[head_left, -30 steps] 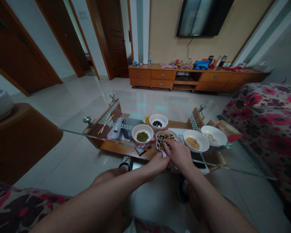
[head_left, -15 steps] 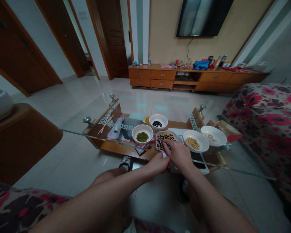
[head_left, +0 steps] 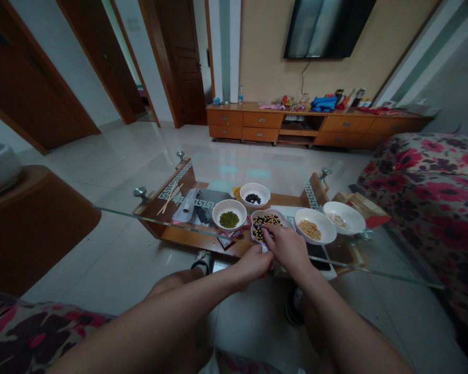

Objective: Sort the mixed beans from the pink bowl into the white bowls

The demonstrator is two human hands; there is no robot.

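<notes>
A scalloped bowl (head_left: 252, 236) with a purplish rim holds mixed dark and yellow beans (head_left: 265, 220). My right hand (head_left: 287, 246) is closed over its near right side, thumb and fingers pinched together at the beans. A small dark purple bit shows at those fingertips, too small to name. My left hand (head_left: 256, 264) is closed at the bowl's near edge, touching the right hand. Something pale shows by its thumb; what it grips is hidden. White bowls stand around: one with green beans (head_left: 229, 219), one with black beans (head_left: 253, 199), one with yellow beans (head_left: 309, 229).
Everything stands on a glass coffee table (head_left: 203, 161). Another white bowl (head_left: 356, 221) with pale pieces is at the right. Chopsticks (head_left: 170, 198) show at the left, and a red packet (head_left: 226, 241) lies below the green beans. A floral-covered sofa (head_left: 425, 208) borders the right.
</notes>
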